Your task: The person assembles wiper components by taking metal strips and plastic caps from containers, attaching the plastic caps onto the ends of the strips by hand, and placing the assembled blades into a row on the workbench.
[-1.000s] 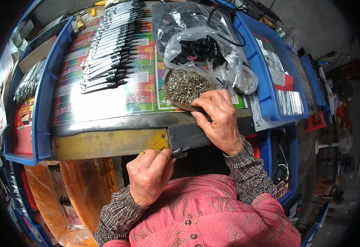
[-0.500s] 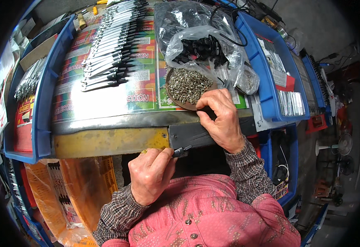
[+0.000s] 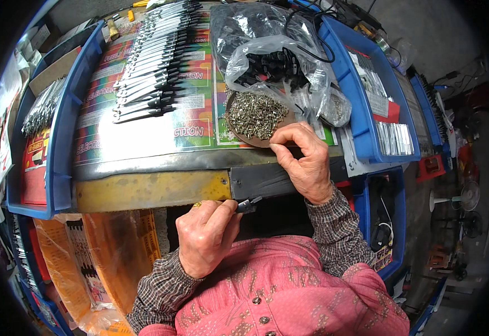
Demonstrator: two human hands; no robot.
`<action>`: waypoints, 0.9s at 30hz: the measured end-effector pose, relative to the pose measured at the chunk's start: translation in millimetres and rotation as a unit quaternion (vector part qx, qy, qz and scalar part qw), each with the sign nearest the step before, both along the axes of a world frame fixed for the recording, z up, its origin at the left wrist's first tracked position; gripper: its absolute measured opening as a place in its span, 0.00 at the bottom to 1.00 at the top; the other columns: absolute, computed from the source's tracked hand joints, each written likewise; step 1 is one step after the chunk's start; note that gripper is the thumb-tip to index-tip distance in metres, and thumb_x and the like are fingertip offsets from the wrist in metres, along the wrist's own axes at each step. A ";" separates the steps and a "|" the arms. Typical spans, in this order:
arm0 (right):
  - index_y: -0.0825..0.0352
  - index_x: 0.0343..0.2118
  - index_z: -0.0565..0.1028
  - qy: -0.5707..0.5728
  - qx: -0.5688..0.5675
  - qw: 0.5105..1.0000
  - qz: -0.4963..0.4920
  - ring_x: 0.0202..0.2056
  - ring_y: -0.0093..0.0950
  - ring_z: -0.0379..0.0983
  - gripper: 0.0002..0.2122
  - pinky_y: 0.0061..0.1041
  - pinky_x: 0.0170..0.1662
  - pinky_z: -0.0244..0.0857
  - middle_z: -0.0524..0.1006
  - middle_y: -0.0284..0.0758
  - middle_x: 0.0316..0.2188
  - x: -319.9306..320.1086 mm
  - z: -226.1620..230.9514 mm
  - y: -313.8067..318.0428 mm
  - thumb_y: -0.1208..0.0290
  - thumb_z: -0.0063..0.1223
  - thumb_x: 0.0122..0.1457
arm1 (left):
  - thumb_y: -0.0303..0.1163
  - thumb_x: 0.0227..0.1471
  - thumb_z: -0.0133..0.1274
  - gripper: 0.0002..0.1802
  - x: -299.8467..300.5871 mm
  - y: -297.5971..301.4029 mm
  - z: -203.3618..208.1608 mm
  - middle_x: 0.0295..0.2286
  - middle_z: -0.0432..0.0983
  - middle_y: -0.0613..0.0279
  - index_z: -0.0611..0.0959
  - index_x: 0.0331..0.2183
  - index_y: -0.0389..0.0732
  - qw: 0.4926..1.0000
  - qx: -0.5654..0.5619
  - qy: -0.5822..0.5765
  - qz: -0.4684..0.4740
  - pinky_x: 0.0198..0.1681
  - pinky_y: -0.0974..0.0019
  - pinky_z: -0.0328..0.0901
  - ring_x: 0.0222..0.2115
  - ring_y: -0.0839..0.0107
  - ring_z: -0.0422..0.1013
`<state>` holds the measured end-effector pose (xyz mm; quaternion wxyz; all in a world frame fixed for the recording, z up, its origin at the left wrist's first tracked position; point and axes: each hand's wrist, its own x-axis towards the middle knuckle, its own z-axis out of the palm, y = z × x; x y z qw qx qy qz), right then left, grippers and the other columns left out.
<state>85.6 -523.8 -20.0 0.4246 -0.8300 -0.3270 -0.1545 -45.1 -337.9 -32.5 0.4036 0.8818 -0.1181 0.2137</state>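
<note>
My left hand [image 3: 207, 231], a gold ring on one finger, is closed around a small black plastic part [image 3: 248, 205] with a thin piece sticking out of its end. It hovers just before the table's front edge. My right hand [image 3: 305, 158] pinches thumb and forefinger together at the near right rim of a round brown dish [image 3: 248, 140]. Anything between those fingertips is too small or hidden to make out. A heap of tiny silvery metal pieces [image 3: 255, 116] fills the dish. Behind it lies a clear plastic bag [image 3: 237, 66] holding black plastic parts [image 3: 281, 67].
Silver-and-black pens [image 3: 155, 70] lie in a long overlapping row on the colourful table sheet. Blue trays [image 3: 59, 168] with slim parts flank the table left and right [image 3: 362, 126]. An orange plastic-lined crate [image 3: 107, 252] stands below at left. A black cable [image 3: 323, 59] crosses the bag.
My right hand has shifted slightly right along the dish rim, its thumb and forefinger drawing closer together. My left hand stays nearly in place with the black part.
</note>
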 end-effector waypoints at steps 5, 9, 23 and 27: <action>0.68 0.27 0.74 0.010 0.032 0.999 -0.013 0.29 0.30 0.72 0.08 0.26 0.33 0.66 0.75 0.33 0.25 -1.0 -0.9 0.5 0.85 0.59 0.44 | 0.18 0.36 0.62 0.14 -0.5 0.2 -0.1 0.21 0.72 0.58 0.79 0.30 0.37 1.000 -0.002 0.000 0.002 0.23 0.64 0.64 0.20 0.62 0.70; 0.68 0.29 0.74 0.005 0.036 0.999 -0.024 0.30 0.30 0.72 0.09 0.27 0.35 0.67 0.76 0.34 0.27 -2.2 -1.9 1.1 0.86 0.58 0.44 | 0.18 0.36 0.62 0.14 -1.3 0.7 -0.3 0.21 0.72 0.58 0.79 0.30 0.37 1.000 -0.009 0.008 0.000 0.23 0.64 0.64 0.20 0.62 0.71; 0.69 0.32 0.78 0.016 0.064 0.997 -0.028 0.31 0.25 0.76 0.07 0.22 0.34 0.68 0.77 0.34 0.29 -7.3 0.2 -2.2 0.84 0.59 0.49 | 0.18 0.37 0.62 0.14 -3.1 -0.9 -0.9 0.21 0.72 0.57 0.79 0.31 0.37 1.000 -0.014 0.014 -0.005 0.23 0.64 0.64 0.20 0.62 0.70; 0.70 0.30 0.77 0.036 0.066 0.997 -0.035 0.30 0.26 0.75 0.05 0.22 0.34 0.68 0.77 0.34 0.27 -9.4 1.2 -2.3 0.83 0.59 0.49 | 0.19 0.37 0.62 0.13 -3.0 -0.2 1.1 0.21 0.72 0.58 0.79 0.31 0.37 1.000 -0.010 0.018 -0.007 0.23 0.64 0.64 0.20 0.63 0.70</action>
